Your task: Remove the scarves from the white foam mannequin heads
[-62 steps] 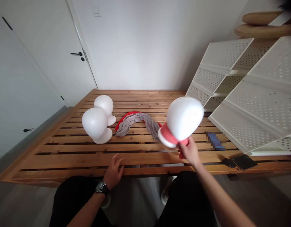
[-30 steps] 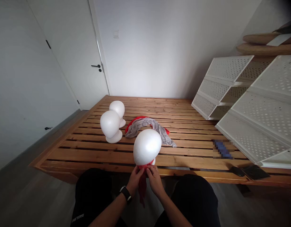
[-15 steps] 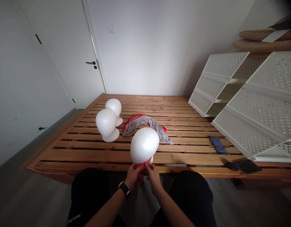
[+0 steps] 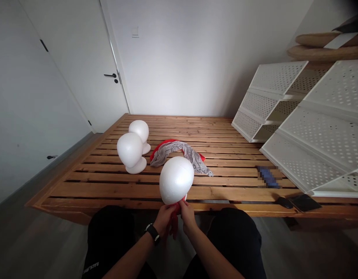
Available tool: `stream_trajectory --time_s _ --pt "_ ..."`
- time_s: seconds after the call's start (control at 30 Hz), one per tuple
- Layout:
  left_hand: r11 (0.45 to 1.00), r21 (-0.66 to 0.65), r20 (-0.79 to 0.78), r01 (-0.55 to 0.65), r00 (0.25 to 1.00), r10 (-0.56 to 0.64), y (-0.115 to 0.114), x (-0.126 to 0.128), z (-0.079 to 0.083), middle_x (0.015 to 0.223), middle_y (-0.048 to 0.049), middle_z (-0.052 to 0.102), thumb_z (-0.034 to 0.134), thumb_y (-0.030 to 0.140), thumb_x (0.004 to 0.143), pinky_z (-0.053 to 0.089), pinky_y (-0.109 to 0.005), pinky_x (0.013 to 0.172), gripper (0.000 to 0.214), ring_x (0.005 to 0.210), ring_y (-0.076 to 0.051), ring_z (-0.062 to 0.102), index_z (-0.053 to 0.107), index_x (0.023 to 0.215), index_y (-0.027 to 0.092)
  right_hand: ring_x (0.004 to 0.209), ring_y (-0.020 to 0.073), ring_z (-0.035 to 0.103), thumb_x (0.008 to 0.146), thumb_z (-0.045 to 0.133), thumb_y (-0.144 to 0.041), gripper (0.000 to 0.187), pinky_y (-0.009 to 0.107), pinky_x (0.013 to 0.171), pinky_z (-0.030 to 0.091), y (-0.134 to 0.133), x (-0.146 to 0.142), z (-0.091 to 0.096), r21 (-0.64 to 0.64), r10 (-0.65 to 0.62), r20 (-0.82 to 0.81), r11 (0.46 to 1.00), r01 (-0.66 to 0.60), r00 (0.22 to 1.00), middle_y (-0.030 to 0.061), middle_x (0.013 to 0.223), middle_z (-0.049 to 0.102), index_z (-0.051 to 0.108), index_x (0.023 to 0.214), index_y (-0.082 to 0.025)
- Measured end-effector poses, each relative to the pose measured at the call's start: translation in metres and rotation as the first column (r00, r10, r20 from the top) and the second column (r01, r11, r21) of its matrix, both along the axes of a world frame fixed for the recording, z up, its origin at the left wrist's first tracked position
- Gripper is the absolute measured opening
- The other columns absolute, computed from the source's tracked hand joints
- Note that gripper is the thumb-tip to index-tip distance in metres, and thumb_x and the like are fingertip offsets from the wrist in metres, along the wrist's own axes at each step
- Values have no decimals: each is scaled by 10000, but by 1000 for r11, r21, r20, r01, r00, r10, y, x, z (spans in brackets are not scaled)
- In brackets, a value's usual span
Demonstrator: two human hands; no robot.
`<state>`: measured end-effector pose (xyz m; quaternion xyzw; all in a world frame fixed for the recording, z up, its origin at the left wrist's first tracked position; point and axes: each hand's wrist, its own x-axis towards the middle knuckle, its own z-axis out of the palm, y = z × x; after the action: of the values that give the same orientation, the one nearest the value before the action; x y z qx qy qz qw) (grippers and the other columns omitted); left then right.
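A white foam mannequin head [image 4: 176,179] stands at the front edge of the slatted table, tilted a little toward me. Round its neck runs a red scarf [image 4: 174,224], whose ends hang down below the table edge. My left hand [image 4: 165,217], with a watch on the wrist, pinches the scarf at the front of the neck. Close beside it, my right hand [image 4: 187,214] is also closed on the scarf under the head. The part of the scarf between my fingers is mostly hidden.
Two more white foam heads [image 4: 130,150] stand at the left. Behind the middle head lie a grey scarf [image 4: 193,158] and a red cloth [image 4: 170,141]. White perforated racks [image 4: 321,124], a blurred blue item [image 4: 268,177], a black mouse [image 4: 284,202] and a dark flat object [image 4: 305,203] are at the right.
The foam head has tipped slightly toward me and to the left. Both hands stay on the scarf, drawn a little lower, and less red shows at the neck.
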<state>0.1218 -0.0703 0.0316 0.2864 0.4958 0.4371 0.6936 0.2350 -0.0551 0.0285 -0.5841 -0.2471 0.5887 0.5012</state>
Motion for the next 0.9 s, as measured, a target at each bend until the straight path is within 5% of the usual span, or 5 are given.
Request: stream_trajectory --time_s 0.2,0.33,0.47,0.6,0.9 --pt "992 -7 153 -129 980 129 3 2 7 895 -116 767 883 421 631 493 -296 715 442 752 -194 663 783 948 130 592 196 610 645 758 -479 336 291 530 442 10 14 9 -46 16 -200 999 -26 980 31 666 691 680 768 -176" --pt "990 -19 253 -140 957 140 4 -5 7 908 -92 758 829 380 699 507 -303 761 392 776 -198 665 758 1015 159 534 169 561 658 744 -481 319 255 449 336 21 27 8 -116 -52 -209 993 28 977 4 625 634 603 745 -208" --pt "992 -118 384 37 923 11 -1 -15 7 984 -105 754 742 373 793 524 -306 802 360 843 -206 680 736 1077 152 479 136 478 682 696 -482 311 238 429 257 31 37 6 -150 -118 -248 985 82 962 -30 579 553 523 724 -228" --pt "967 -126 495 222 858 -133 -3 -14 7 1119 -135 737 693 410 861 533 -346 851 380 991 -248 691 715 1146 160 467 151 483 740 636 -577 369 259 440 301 23 27 6 -119 34 -299 990 -73 954 -4 572 579 539 720 -221" --pt "991 -86 344 99 937 -63 -2 -4 1 1035 -136 754 769 425 810 529 -301 797 407 870 -213 692 730 1074 118 704 199 637 712 759 -521 366 270 567 372 -11 24 7 -54 78 -29 995 -80 997 41 815 752 706 870 -195"
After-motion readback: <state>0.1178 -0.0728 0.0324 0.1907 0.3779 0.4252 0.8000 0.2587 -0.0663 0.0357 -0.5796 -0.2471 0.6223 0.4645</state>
